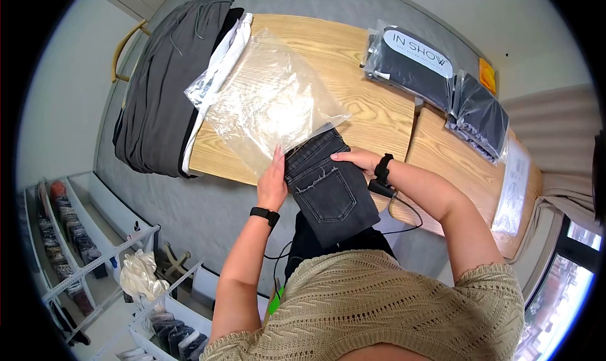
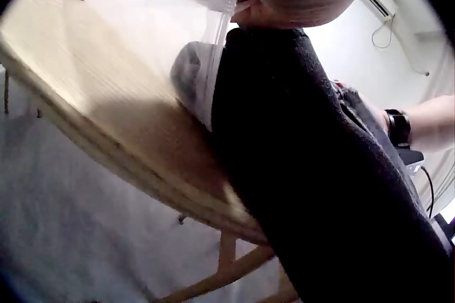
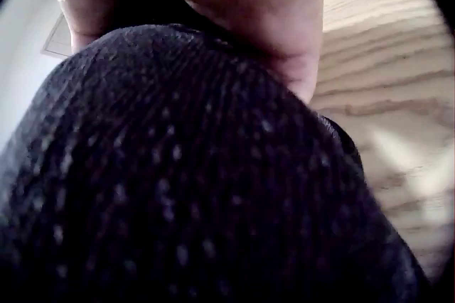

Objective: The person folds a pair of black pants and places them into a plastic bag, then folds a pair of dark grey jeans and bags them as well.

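Folded jeans (image 1: 331,187) fill my wrist views, their top end just inside the plastic bag (image 1: 271,102) on the table (image 1: 372,115). My left hand (image 1: 273,181) pinches the bag's rim and my right hand (image 1: 356,160) grips the denim. I judge the bagging barely begun.

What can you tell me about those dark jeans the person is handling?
The folded jeans are dark grey denim, showing a stitched back pocket and a frayed seam. Their top end sits inside the mouth of a clear plastic bag; the lower end overhangs the edge of the wooden table. The right hand grips their right side; the left hand holds the bag's opening beside them.
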Tool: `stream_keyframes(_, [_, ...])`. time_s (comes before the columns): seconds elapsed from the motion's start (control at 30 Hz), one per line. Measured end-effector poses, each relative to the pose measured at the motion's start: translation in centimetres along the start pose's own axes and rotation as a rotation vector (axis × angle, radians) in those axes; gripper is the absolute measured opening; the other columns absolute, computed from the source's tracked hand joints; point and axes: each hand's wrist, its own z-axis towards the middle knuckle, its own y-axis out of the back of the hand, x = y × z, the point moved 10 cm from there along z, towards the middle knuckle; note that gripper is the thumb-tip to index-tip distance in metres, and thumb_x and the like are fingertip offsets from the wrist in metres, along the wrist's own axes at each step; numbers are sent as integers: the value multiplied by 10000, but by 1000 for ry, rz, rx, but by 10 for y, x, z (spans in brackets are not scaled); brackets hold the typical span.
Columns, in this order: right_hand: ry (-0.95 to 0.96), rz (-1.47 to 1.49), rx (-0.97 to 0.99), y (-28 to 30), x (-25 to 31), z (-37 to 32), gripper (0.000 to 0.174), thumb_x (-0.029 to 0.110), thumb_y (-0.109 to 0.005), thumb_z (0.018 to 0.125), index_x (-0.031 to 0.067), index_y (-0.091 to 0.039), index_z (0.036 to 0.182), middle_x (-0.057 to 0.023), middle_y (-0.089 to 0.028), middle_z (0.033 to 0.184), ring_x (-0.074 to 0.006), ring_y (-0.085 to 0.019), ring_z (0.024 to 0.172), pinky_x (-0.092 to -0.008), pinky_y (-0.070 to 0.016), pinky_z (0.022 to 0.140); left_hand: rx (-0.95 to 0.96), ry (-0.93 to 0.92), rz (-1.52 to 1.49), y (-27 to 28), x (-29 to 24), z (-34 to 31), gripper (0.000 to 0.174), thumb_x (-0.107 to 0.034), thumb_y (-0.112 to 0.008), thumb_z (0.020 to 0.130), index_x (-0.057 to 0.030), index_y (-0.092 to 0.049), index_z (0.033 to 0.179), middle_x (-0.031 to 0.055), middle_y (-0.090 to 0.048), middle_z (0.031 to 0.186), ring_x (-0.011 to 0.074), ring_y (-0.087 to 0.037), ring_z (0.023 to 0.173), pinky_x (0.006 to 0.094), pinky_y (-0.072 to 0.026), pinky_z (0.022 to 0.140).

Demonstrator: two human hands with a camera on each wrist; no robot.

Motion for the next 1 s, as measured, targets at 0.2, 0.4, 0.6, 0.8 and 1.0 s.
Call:
stream_keyframes(0.2, [75, 108, 8, -13, 31, -12, 449, 269, -662, 854, -27, -563, 1176, -113, -635, 1111, -179, -635, 941, -289, -509, 835, 24, -177, 85, 4, -13, -15, 629, 76, -520, 715, -87, -459, 1319, 104, -430, 1411, 287, -581, 741, 381, -488, 638])
stream_keyframes(0.4, [163, 243, -5, -10, 48, -14, 419, 283, -637, 869, -9, -565, 1161, -114, -637, 1095, -185, -636, 944, -299, -509, 848, 58, -353, 125, 9, -37, -23, 572, 4, -552, 713, -124, -534, 1270, 14, -477, 1381, 186, -499, 622, 307, -466, 586])
stream_keyframes(0.6, [149, 208, -30, -7, 51, 11, 423, 322, -628, 886, -4, -578, 1151, -91, -655, 1051, -172, -643, 904, -278, -516, 791, 138, -349, 133, 1, -36, -28, 600, 13, -542, 710, -126, -517, 1292, 28, -468, 1388, 192, -498, 629, 307, -466, 594])
stream_keyframes(0.8, [390, 53, -74, -23, 75, 9, 516, 333, -651, 874, -33, -506, 1208, -102, -620, 1098, -161, -609, 961, -278, -495, 826, 117, -270, 104, 3, -25, -31, 589, 37, -540, 706, -145, -544, 1266, 96, -470, 1379, 219, -524, 640, 336, -467, 589])
stream_keyframes(1.0, [376, -134, -80, -35, 87, 21, 517, 343, -673, 860, -30, -522, 1186, -90, -621, 1031, -148, -597, 915, -278, -482, 806, 177, -252, 109, -1, -27, -42, 604, 35, -535, 700, -152, -540, 1274, 22, -494, 1366, 219, -499, 631, 327, -459, 590])
